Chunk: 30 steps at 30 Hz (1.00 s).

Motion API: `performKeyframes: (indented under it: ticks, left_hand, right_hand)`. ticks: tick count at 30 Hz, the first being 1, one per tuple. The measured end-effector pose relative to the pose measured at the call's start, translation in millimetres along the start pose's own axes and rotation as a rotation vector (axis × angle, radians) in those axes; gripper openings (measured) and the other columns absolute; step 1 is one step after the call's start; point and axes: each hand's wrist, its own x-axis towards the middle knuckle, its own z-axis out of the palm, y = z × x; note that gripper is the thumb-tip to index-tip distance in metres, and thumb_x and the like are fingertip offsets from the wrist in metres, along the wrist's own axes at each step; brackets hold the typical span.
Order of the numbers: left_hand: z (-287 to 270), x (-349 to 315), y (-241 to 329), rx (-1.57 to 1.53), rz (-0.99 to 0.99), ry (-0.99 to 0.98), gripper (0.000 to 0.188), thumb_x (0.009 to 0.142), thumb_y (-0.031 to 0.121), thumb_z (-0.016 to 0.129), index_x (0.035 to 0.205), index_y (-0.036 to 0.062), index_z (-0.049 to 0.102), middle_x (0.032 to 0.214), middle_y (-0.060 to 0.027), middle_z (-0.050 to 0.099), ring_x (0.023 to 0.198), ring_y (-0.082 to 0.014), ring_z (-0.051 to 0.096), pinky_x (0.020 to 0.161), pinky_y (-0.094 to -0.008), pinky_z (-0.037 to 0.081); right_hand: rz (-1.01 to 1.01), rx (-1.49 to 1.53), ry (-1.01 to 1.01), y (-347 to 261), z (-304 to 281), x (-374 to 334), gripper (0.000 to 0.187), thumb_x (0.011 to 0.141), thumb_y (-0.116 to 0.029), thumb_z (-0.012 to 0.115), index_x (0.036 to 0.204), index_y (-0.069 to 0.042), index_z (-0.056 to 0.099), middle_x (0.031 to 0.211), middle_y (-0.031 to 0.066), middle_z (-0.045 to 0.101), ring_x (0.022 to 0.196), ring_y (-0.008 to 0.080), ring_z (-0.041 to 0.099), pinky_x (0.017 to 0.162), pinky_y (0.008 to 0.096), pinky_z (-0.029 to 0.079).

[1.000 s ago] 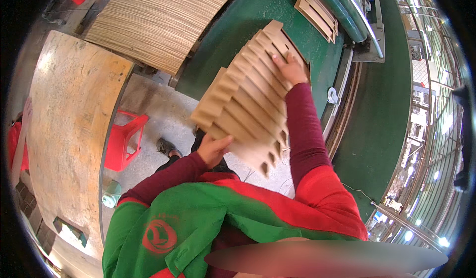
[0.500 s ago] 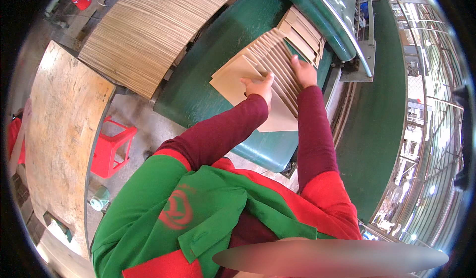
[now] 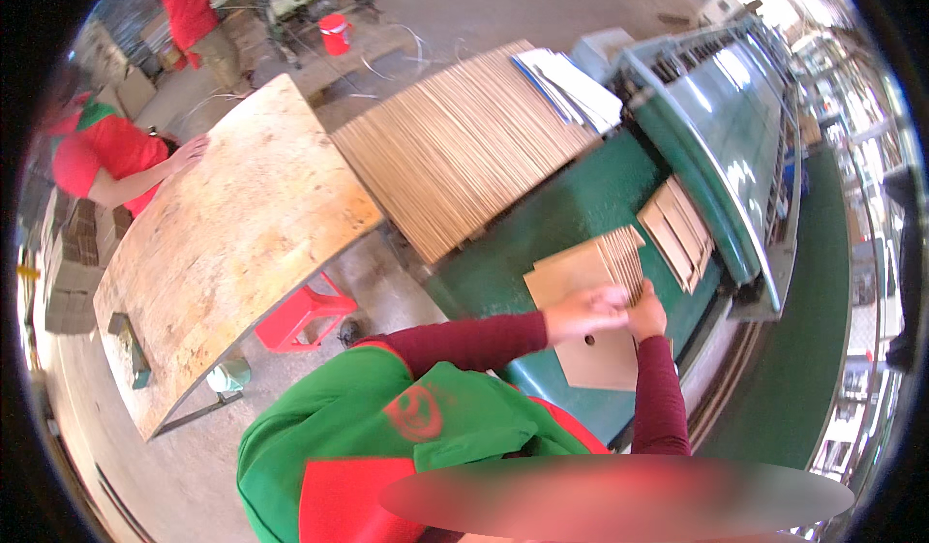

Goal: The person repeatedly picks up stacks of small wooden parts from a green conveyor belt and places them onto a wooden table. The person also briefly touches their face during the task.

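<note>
A fanned stack of brown cardboard sheets (image 3: 592, 364) lies on the green conveyor belt (image 3: 542, 216) in front of me. The top sheet has a small round hole, and the overlapping edges show as ridges on the right side. My right hand (image 3: 647, 315) is closed around that ridged right edge. Just left of it, my left hand (image 3: 586, 314) is over the top of the stack, its fingers pointing at the right hand and smeared by motion. Whether it grips a sheet cannot be made out. Another small group of cardboard pieces (image 3: 677, 233) lies farther along the belt.
A green roller (image 3: 692, 180) with a metal bar crosses beyond the belt. A long row of packed cardboard (image 3: 464, 151) stands to the left, with white papers (image 3: 569, 90) at its end. Farther left are a wooden table (image 3: 242, 195), a red stool (image 3: 305, 318) and two people.
The view has swung left, bringing the co-workers and more of the table into sight. My left hand has shifted from the stack's middle toward my right hand, which stays at its right edge.
</note>
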Motion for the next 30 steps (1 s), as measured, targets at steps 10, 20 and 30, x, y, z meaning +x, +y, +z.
performKeyframes:
  ticks: [10, 20, 30]
  left_hand:
    - [56, -245, 246, -0.236, 1.073, -0.595, 0.077, 0.085, 0.067, 0.044, 0.123, 0.0008, 0.054, 0.132, -0.0266, 0.035, 0.120, -0.0357, 0.039, 0.102, -0.0457, 0.029]
    - [67, -358, 254, -0.440, 1.196, -0.437, 0.092, 0.078, 0.081, 0.032, 0.114, 0.0024, 0.064, 0.137, -0.0388, 0.023, 0.130, -0.0413, 0.028, 0.106, -0.0470, 0.025]
    - [27, -425, 281, -0.095, 1.540, -0.573, 0.087, 0.086, 0.073, 0.022, 0.105, -0.0014, 0.064, 0.137, -0.0396, 0.022, 0.120, -0.0465, 0.040, 0.099, -0.0483, 0.035]
  right_hand:
    - [-0.054, 0.043, 0.016, -75, -30, -43, 0.097, 0.043, -0.028, 0.082, 0.128, 0.004, 0.045, 0.100, 0.0240, 0.065, 0.094, 0.0361, 0.064, 0.083, 0.0413, 0.050]
    - [-0.921, 0.136, 0.443, -380, -65, -121, 0.096, 0.050, -0.031, 0.084, 0.130, 0.003, 0.042, 0.114, 0.0264, 0.058, 0.102, 0.0391, 0.058, 0.086, 0.0425, 0.047]
    - [-1.557, -0.040, 0.680, -629, 94, -146, 0.061, 0.066, -0.021, 0.069, 0.122, -0.010, 0.046, 0.108, 0.0173, 0.052, 0.101, 0.0342, 0.051, 0.083, 0.0459, 0.042]
